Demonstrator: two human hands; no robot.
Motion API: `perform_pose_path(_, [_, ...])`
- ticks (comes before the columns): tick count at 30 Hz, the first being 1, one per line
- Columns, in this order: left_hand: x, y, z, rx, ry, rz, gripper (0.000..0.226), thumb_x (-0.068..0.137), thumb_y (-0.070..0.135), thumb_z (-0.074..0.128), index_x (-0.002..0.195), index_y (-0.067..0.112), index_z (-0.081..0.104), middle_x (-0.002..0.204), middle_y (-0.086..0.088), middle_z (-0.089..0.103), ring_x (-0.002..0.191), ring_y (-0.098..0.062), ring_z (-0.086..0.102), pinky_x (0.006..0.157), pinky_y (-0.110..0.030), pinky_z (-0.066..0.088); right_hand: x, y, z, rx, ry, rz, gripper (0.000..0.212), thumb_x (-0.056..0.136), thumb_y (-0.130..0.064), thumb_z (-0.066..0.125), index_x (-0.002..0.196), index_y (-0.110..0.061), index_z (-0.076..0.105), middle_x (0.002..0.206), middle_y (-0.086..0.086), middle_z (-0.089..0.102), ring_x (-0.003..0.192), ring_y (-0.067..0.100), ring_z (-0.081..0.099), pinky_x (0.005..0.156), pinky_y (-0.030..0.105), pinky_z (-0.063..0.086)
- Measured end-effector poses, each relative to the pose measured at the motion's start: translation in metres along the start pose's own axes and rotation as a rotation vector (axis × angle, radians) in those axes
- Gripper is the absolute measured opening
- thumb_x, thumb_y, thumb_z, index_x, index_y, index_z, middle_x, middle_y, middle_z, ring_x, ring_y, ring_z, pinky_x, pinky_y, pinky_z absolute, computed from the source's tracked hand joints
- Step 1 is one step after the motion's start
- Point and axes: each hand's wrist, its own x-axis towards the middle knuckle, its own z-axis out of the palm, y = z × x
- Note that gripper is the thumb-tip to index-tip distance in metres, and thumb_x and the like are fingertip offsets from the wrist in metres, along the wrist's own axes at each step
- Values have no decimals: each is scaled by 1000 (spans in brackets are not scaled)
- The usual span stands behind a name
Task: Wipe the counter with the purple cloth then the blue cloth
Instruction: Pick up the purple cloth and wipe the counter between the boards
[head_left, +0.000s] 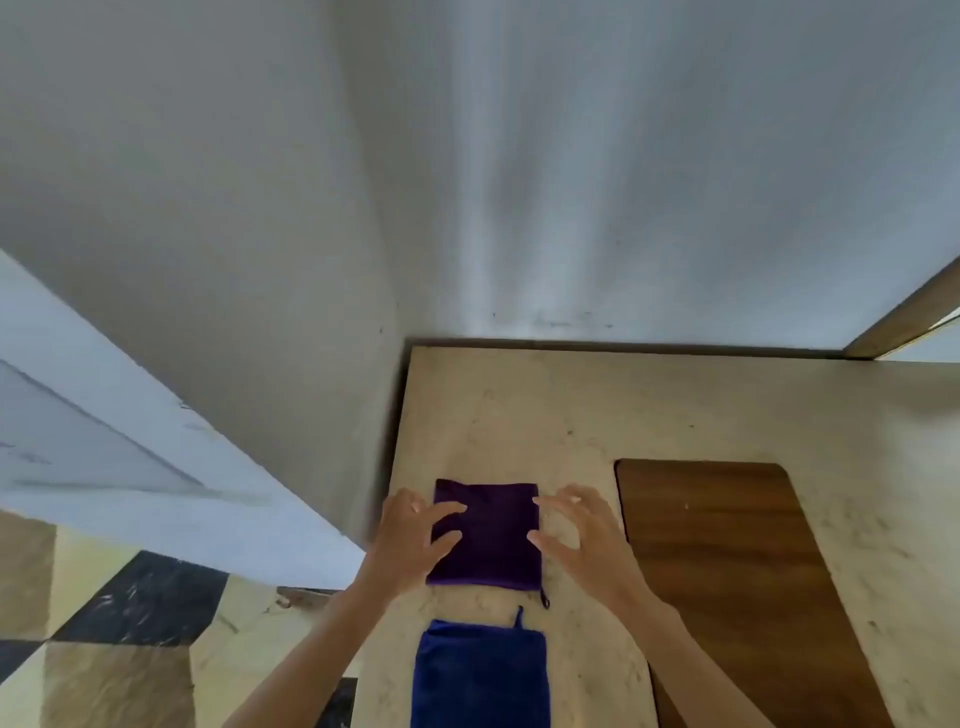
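A folded purple cloth (491, 535) lies flat on the beige stone counter (545, 410), near its left edge. Below it, closer to me, lies a folded blue cloth (480, 675) with a small loop at its top right corner. My left hand (410, 535) rests with spread fingers on the purple cloth's left edge. My right hand (582, 535) hovers with spread fingers at the cloth's right edge, fingertips just touching or next to it. Neither hand grips the cloth.
A dark wooden board (727, 571) lies on the counter to the right of the cloths. A grey wall (571, 182) bounds the counter at the back and left. Left of the counter edge is a checkered floor (119, 639).
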Motion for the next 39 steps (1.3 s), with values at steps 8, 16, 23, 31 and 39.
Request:
perform_pose_path(8, [38, -46, 40, 146, -150, -84, 60, 92, 62, 53, 149, 51, 38, 125, -5, 43, 123, -23, 38, 111, -38, 40, 29, 36, 44, -11, -174, 85, 58, 80, -56, 78, 133, -48, 57, 132, -7, 41, 126, 17, 38, 107, 36, 40])
perform_pose_path(16, [44, -66, 46, 146, -98, -33, 70, 81, 63, 69, 146, 49, 45, 114, 5, 35, 108, -13, 38, 89, -29, 51, 34, 45, 60, -140, -134, 75, 79, 69, -85, 50, 137, -44, 55, 126, -9, 42, 113, 9, 37, 99, 39, 39])
perform_pose_path(23, [52, -68, 43, 63, -56, -42, 60, 78, 57, 74, 135, 48, 56, 108, 11, 33, 101, -7, 39, 74, -21, 41, 38, 41, 61, -171, -112, 82, 67, 71, -77, 60, 130, -44, 58, 122, -9, 47, 112, 13, 46, 96, 39, 42])
perform_pose_path(31, [50, -53, 46, 61, 70, -89, 31, 89, 43, 69, 119, 35, 67, 112, 7, 53, 110, -12, 51, 87, -41, 58, 46, 26, 67, -188, -53, 177, 30, 85, -38, 77, 114, -36, 68, 105, -14, 47, 109, 13, 46, 93, 34, 37])
perform_pose_path(39, [53, -31, 22, -50, -20, -124, 27, 96, 33, 61, 122, 24, 61, 118, -7, 49, 106, -24, 57, 94, -43, 53, 55, 6, 46, 137, -67, 254, 18, 90, -15, 75, 106, -19, 68, 95, -2, 68, 87, 15, 62, 75, 20, 49])
